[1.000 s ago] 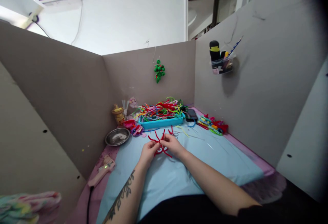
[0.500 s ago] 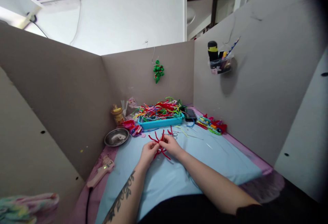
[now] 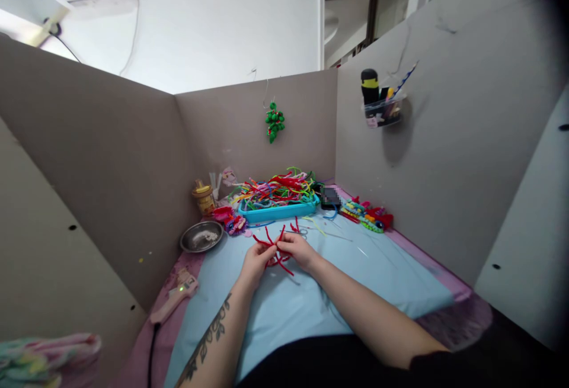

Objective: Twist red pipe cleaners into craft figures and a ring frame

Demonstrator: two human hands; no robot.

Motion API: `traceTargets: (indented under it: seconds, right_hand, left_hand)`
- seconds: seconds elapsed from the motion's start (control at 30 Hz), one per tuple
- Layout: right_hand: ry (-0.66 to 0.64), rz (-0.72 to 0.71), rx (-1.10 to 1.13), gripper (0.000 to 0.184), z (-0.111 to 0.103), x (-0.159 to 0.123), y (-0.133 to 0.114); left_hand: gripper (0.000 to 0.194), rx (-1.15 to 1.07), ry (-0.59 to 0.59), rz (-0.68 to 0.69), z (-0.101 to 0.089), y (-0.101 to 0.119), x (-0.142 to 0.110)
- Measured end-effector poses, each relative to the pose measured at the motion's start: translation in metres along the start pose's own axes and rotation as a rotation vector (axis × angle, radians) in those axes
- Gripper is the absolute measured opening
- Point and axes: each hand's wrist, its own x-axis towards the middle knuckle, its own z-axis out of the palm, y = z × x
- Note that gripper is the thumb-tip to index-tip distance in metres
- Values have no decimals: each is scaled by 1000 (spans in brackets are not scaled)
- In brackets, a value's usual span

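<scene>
My left hand point(image 3: 255, 262) and my right hand point(image 3: 297, 249) meet over the light blue mat point(image 3: 355, 269), both pinching a bundle of red pipe cleaners point(image 3: 275, 253). The red stems fan out above and below my fingers. Small scissors point(image 3: 297, 233) lie just beyond my right hand, partly hidden. Behind them a turquoise tray point(image 3: 278, 212) holds a heap of mixed-colour pipe cleaners point(image 3: 275, 189).
A metal bowl point(image 3: 201, 236) sits left of the mat, a pink glue gun point(image 3: 174, 300) nearer me on the left. Finished colourful pieces point(image 3: 367, 215) lie at the right wall. Grey board walls enclose three sides; a green ornament point(image 3: 274, 122) and a clear cup point(image 3: 382, 109) hang there.
Both hands stay together on the red bundle and have shifted slightly away from me; the stems have turned a little between my fingers.
</scene>
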Motion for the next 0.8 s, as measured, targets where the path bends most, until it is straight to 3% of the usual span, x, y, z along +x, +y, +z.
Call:
traceTargets:
  seconds: [0.17,0.23,0.3,0.43,0.8]
  right_hand:
    - [266,-275,-333,14,2,-2,-4]
    - [267,-341,-476,13,3,-6,-6]
    - [172,-367,-561,14,6,-10,-8]
    - [56,-382,-639,10,12,-14,-4]
    - [162,-294,-633,11,14,-8,8]
  left_hand:
    - [37,-22,203,48,-8,0,6]
    - [36,-48,270,60,-10,-1,7]
    - [37,-79,302,61,-11,-3,9]
    - [38,-97,281,78,-10,-5,10]
    - [34,14,181,127,-2,-3,7]
